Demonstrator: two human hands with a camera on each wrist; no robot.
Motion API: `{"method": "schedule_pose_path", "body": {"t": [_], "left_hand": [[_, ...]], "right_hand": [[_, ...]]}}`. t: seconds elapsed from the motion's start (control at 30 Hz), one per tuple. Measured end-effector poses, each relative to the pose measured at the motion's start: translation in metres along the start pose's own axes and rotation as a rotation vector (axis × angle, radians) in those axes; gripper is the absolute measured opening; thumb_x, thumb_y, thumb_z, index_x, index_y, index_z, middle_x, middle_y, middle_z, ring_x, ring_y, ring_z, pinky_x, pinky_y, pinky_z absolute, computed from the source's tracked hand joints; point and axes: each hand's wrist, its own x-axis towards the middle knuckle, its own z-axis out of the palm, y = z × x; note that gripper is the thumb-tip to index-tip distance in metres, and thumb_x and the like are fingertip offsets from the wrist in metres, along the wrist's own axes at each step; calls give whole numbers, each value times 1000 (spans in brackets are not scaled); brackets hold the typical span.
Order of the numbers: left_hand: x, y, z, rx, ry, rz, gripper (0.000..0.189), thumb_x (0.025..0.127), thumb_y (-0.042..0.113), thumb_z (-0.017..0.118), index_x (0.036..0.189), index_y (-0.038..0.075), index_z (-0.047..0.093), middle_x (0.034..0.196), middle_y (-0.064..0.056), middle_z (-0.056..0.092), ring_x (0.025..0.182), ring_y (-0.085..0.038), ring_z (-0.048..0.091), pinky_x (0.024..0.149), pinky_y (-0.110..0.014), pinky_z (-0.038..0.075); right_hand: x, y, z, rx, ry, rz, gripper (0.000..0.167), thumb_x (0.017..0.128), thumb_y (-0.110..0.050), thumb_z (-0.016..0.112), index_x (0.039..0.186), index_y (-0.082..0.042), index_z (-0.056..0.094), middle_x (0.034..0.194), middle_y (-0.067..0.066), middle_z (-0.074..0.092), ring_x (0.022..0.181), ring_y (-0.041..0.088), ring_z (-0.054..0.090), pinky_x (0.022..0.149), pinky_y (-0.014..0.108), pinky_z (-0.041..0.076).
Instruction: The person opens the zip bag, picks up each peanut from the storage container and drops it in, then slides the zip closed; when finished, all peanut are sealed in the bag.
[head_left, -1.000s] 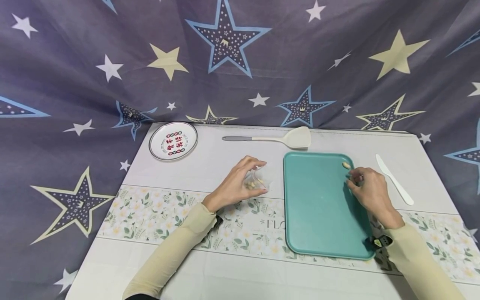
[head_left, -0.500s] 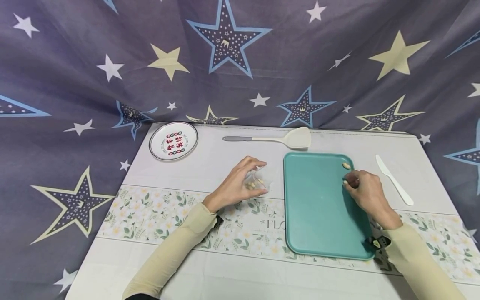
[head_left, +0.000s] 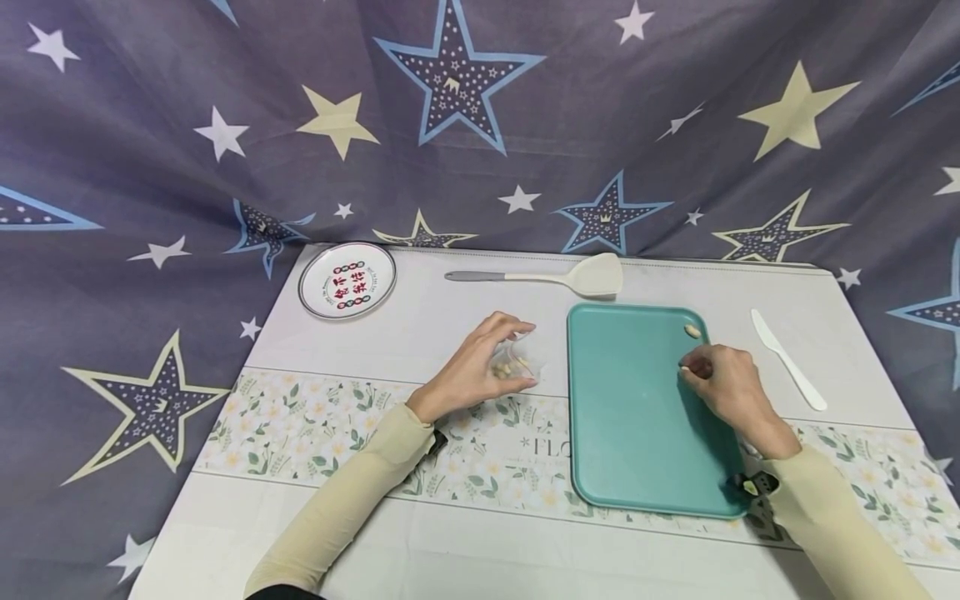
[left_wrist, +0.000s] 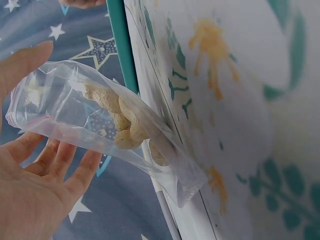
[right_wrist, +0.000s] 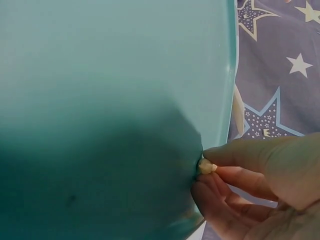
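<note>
My left hand (head_left: 472, 362) holds a clear zip bag (left_wrist: 65, 120) by its mouth, thumb on one side and fingers on the other. Several peanuts in their shells (left_wrist: 127, 122) lie inside the bag, as the left wrist view shows. Over the right part of a teal tray (head_left: 637, 425), my right hand (head_left: 733, 385) pinches a peanut (right_wrist: 206, 166) between thumb and fingertips. Another peanut (head_left: 692, 331) rests at the tray's far right corner, just beyond that hand.
A round white plate (head_left: 347, 282) with red lettering stands at the back left. Behind the tray lies a spatula (head_left: 592, 277) with a grey handle. To the right of the tray is a white knife (head_left: 791, 362). A star-patterned curtain (head_left: 480, 167) hangs along the table's back edge.
My right hand has shifted slightly left and nearer to me over the tray, away from the peanut in the corner. The left hand and the bag have stayed in place.
</note>
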Motion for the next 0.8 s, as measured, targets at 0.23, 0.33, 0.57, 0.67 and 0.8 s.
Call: {"method": "schedule_pose_path", "body": {"t": [0.23,0.33,0.57,0.67,0.8], "left_hand": [[1,1,0,13,-2,-5,75,80,30,92,145,14,58,137,-2,58,121,-18,59,109,-37,52],[1,1,0,10,-3,-7,75,80,30,92,145,14,58,137,-2,58,121,-19,59,109,-37,52],[0,1,0,6,-5,-11,76,80,31,92,146,13,58,137,-2,57,122,-22,60,110,-37,52],[0,2,-1,2,0,-7,76,80,30,92,145,11,58,137,-2,57,122,-23,60,109,-38,52],[0,2,-1,2,6,0,75,80,30,91,145,11,58,138,-3,58,122,-24,60,109,-39,52]], "right_hand": [[0,-9,3,36,3,-30,11,91,-2,76,99,6,76,89,24,76,77,35,74,64,48,62],[0,-15,4,40,31,-52,11,91,-4,77,99,3,77,88,21,77,77,34,74,65,48,61],[7,-33,9,89,71,-80,10,91,-6,78,99,-1,78,88,16,77,76,32,75,64,36,60],[10,-43,13,118,91,-108,10,90,-4,79,99,-2,78,87,15,77,75,31,75,64,35,61],[14,-58,17,161,113,-155,10,90,-3,78,100,-1,78,88,15,77,74,31,75,67,43,64]]}}
